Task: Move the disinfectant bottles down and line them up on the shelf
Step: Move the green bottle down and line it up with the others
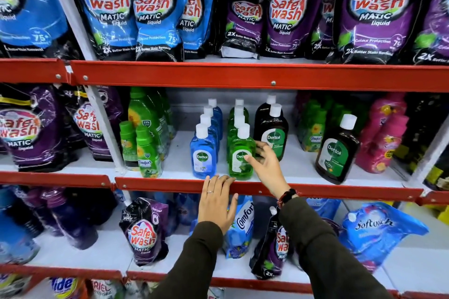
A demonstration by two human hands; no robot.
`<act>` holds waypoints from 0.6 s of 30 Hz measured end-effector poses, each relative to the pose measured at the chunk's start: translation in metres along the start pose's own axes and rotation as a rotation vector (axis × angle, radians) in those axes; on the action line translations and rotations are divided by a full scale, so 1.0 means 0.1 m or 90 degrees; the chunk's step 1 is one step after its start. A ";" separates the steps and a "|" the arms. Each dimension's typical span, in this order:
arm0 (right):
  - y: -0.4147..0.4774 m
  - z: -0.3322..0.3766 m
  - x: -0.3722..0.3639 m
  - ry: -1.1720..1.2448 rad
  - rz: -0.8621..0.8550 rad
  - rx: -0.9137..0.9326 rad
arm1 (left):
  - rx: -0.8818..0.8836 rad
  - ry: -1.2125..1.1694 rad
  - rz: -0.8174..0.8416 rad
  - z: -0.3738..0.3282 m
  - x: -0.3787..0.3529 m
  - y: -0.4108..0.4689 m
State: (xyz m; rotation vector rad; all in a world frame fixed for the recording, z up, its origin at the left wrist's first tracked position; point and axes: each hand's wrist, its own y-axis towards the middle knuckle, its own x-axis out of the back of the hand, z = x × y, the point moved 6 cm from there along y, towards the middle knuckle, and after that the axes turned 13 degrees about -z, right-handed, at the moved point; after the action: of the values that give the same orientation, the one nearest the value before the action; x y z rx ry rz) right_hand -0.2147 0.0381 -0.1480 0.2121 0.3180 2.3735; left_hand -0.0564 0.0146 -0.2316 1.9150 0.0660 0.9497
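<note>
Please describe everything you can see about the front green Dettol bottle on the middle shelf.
The front green Dettol bottle is clear plastic holding green liquid, with a white cap and a white-green label. It stands upright at the shelf's front edge, heading a row of green bottles. The right hand touches its right side; the blue bottle stands apart.

Right hand (266, 165) partly covers the front green bottle's (239, 153) label
</note>
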 end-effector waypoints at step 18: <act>0.08 -0.15 -0.11 -0.005 0.013 0.027 | 0.002 0.050 0.005 -0.02 -0.02 0.08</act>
State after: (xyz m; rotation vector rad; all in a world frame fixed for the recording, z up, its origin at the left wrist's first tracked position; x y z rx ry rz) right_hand -0.2155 0.0229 -0.1608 0.2452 0.3641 2.3868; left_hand -0.0619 0.0113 -0.2263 1.8812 0.1054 1.0311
